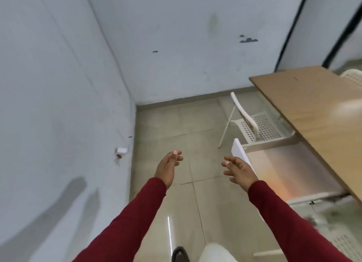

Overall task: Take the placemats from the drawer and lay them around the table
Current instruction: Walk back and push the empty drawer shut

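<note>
Both hands, left and right, empty, fingers loosely spread. White pulled-out drawer under brown wooden bench; placemats not discernible, blur. Step right, reach into drawer, lift stack flat, two-handed.

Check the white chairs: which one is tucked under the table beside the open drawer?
The perforated white chair at the table's left edge, just beyond the open drawer. The other chair shows only beyond the far side.

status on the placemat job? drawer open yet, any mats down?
Done: the drawer under the table is pulled open. In hand: nothing; left hand and right hand are both empty, fingers loose. Left: no placemats visible in the drawer or on the tabletop, so all taking and laying remains.
</note>
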